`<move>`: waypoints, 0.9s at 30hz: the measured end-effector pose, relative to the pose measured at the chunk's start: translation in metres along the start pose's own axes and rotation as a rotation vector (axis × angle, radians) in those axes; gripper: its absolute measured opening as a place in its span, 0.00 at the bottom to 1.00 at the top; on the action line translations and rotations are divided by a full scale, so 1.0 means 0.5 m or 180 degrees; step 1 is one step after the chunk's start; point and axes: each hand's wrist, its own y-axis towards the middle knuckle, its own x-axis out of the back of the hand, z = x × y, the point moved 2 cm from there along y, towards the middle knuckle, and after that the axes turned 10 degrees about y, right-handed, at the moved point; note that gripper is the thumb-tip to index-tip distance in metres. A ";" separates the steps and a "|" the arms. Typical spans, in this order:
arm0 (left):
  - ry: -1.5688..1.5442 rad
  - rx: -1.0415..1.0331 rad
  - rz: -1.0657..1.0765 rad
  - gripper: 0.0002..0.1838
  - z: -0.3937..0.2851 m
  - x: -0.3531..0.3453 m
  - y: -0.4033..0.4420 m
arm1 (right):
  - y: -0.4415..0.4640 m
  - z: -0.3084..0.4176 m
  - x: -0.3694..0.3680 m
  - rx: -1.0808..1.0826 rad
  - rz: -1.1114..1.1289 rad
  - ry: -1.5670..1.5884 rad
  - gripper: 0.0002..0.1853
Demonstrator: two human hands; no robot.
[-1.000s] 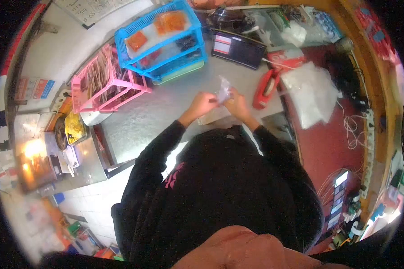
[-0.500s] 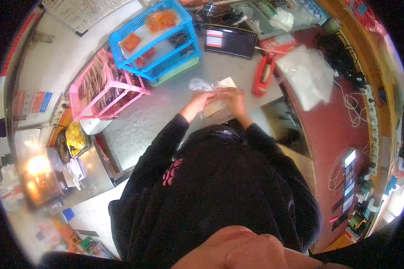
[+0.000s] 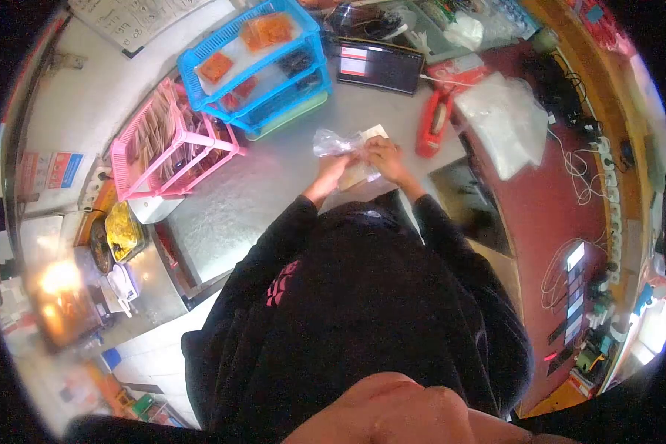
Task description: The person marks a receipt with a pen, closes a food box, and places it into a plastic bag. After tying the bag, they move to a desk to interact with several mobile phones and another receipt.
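A clear plastic bag (image 3: 334, 143) lies crumpled over the metal counter, close to my body. My left hand (image 3: 331, 175) grips its left side, fingers closed. From the right, my right hand (image 3: 386, 160) presses curled fingers onto the bag's gathered part. A pale, flat piece (image 3: 357, 176) shows between the hands, in or under the plastic; its kind I cannot make out. Another cream-coloured corner (image 3: 375, 132) sticks out beyond my right fingers. To the right of the hands stands a red tape dispenser (image 3: 431, 126).
A blue tiered rack (image 3: 233, 118) with orange packets and a pink basket (image 3: 144, 163) of paper-like pieces stand at left. Behind are a dark screen (image 3: 385, 70) and a tray of bags. White plastic bags (image 3: 507, 126) lie on the red surface at right, beside cables.
My hands have moved slightly apart, with the left one lower. More of the clear plastic shows between and below them. The surrounding things have stayed in place.
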 end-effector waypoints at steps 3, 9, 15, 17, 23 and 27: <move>-0.0019 0.0053 0.0006 0.11 -0.007 0.000 -0.003 | 0.000 0.007 0.005 0.0099 0.0043 -0.0193 0.12; 0.0187 -0.0248 -0.0064 0.12 0.020 0.010 0.022 | 0.005 0.012 -0.005 0.0831 -0.0504 -0.0539 0.11; 0.0753 -0.0644 -0.0149 0.15 0.027 0.022 0.017 | 0.030 0.004 -0.006 0.0937 -0.0306 -0.0536 0.12; 0.0570 -0.0827 0.0068 0.15 0.024 0.025 0.014 | 0.032 0.002 -0.022 0.0810 -0.0646 -0.1340 0.10; 0.1602 -0.1062 0.0302 0.19 0.087 0.114 0.078 | 0.064 0.023 -0.062 -0.0338 -0.0540 -0.1072 0.13; 0.0757 -0.0571 -0.0037 0.21 0.057 0.080 0.046 | 0.007 0.092 -0.028 -0.0168 -0.0748 -0.0081 0.08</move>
